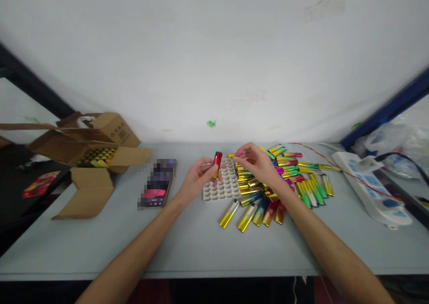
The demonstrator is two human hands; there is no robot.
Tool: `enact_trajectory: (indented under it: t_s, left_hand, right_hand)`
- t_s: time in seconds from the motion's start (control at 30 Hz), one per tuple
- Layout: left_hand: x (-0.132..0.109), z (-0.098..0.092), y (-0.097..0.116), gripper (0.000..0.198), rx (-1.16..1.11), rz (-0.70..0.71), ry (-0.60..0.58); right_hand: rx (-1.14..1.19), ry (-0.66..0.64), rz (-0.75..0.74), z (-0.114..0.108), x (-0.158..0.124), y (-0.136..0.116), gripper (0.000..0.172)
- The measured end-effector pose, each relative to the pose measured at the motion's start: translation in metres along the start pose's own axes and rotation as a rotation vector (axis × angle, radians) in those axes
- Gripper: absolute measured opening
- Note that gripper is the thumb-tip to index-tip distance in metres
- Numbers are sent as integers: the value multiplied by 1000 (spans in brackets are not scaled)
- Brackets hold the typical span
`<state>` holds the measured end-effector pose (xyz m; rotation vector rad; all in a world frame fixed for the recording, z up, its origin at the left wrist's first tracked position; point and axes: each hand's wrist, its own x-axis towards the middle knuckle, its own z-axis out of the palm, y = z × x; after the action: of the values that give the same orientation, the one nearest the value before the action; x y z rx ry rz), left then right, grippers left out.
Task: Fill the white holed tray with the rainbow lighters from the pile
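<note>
Between the thumb and fingers of my left hand stands a red and gold lighter, nearly upright above a pale tray with rows of holes. My right hand is closed in a pinch at the tray's far right corner, beside the pile. A bit of magenta shows at its fingertips, but what it holds is mostly hidden. Shiny lighters in gold, green, red, blue and magenta lie heaped under and around my right hand and forearm. Several more, among them a silver and gold lighter, lie nearer the front edge.
An open cardboard box at the left contains packed lighters, with another carton behind. A phone lies left of the tray. A white power strip with cables lies at the right. The wall borders the table's back.
</note>
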<state>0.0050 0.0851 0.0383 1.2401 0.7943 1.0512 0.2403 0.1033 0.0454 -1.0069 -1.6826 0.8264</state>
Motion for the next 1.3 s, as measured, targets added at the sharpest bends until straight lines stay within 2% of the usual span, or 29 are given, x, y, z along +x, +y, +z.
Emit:
enact_trajectory:
  t_s: [0.1, 0.27, 0.47, 0.63, 0.83, 0.97, 1.2, 1.3]
  left_hand:
    - [2, -3, 0, 43, -51, 14, 35]
    - [4, -8, 4, 40, -84, 30, 61]
    - [5, -14, 11, 33, -193, -57, 138]
    - [7, -22, 15, 52, -255, -150, 173]
    - [9, -31, 11, 47, -216, -167, 248]
    - [9, -31, 7, 42, -182, -144, 304]
    - [13, -30, 7, 41, -223, -93, 330]
    - [15, -30, 4, 38, -220, 8, 319]
  right_hand:
    - [-195, 64, -69, -6, -6, 0, 29]
    - [-337, 2, -172, -7, -11, -5, 19]
    - [-355, -38, -196, -3, -18, -3, 14]
    - [-366, -56, -254, 1, -24, 1, 13]
    - [-351, -85, -272, 10, -29, -1, 11]
    - [-352, -90, -286, 14, -30, 1, 12]
    - [-400, -49, -377, 16, -30, 2, 13]
    - [-407, -36, -359, 18, -31, 0, 17]
